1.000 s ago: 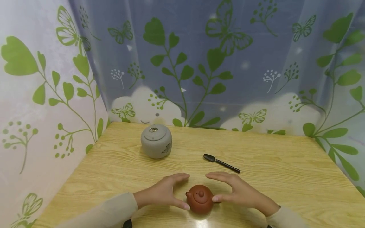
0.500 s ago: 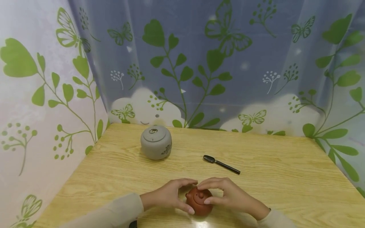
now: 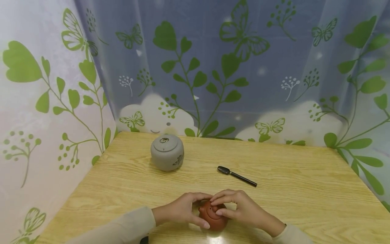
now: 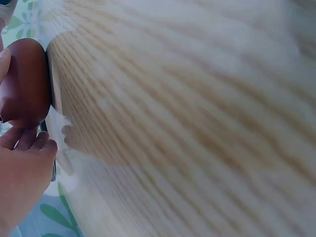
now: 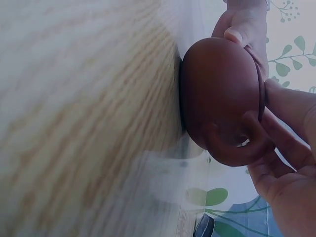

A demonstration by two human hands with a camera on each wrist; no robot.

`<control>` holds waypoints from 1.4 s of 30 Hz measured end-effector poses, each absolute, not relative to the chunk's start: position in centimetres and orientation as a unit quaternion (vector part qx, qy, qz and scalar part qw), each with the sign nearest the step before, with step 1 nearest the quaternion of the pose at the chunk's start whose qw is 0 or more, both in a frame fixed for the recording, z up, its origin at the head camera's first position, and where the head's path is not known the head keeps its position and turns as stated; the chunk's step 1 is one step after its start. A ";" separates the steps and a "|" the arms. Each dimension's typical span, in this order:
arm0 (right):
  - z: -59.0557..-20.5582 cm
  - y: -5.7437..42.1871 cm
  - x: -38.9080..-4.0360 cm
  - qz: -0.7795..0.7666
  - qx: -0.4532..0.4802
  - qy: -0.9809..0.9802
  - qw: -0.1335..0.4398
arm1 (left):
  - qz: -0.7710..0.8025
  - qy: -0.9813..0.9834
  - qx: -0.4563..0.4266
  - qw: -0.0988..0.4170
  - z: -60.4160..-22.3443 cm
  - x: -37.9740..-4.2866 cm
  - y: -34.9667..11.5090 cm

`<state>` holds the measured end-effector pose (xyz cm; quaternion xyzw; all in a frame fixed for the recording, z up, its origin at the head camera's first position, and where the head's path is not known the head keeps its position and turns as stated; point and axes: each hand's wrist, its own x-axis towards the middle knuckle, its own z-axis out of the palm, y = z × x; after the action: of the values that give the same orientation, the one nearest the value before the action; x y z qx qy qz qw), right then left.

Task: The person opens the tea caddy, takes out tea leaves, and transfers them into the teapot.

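Observation:
A small reddish-brown clay teapot [image 3: 214, 219] stands on the wooden table [image 3: 289, 176] near its front edge. My left hand [image 3: 202, 210] cups its left side, thumb low at the front and fingers curled over the top. My right hand [image 3: 217, 206] grips it from the right, with fingertips on the lid and the thumb against the body. In the right wrist view the teapot [image 5: 219, 94] shows its looped handle by my right fingers [image 5: 286, 143]. In the left wrist view the teapot [image 4: 22, 81] sits at the left edge above my left fingers [image 4: 22, 168].
A round grey lidded jar [image 3: 167, 151] stands at the back left of the table. A black scoop [image 3: 237, 175] lies behind the teapot, towards the right. Curtains printed with leaves and butterflies enclose the table on three sides.
Both hands have closed in from either side of the teapot and now wrap it, their fingertips meeting over the lid. The jar and the scoop have stayed where they were.

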<state>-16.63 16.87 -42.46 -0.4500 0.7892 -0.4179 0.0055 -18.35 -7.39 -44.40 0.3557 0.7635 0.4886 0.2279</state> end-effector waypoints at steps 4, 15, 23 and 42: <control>-42.5 16.7 -16.7 -0.421 -0.450 0.787 0.005 | 0.494 0.760 0.355 0.229 -44.4 -18.2 -7.5; -42.2 16.8 -16.6 -0.414 -0.441 0.796 -0.001 | 0.462 0.790 0.336 0.223 -44.1 -18.2 -7.3; -42.1 17.1 -16.6 -0.422 -0.448 0.788 -0.010 | 0.469 0.783 0.330 0.242 -44.1 -18.2 -7.5; -41.7 20.4 -17.4 -0.419 -0.363 0.832 -0.034 | 0.493 0.764 0.332 0.250 -44.2 -18.3 -7.4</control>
<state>-17.40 20.45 -41.74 -0.3634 0.8316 -0.4187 -0.0338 -18.27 -7.43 -44.20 0.3322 0.7640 0.4932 0.2504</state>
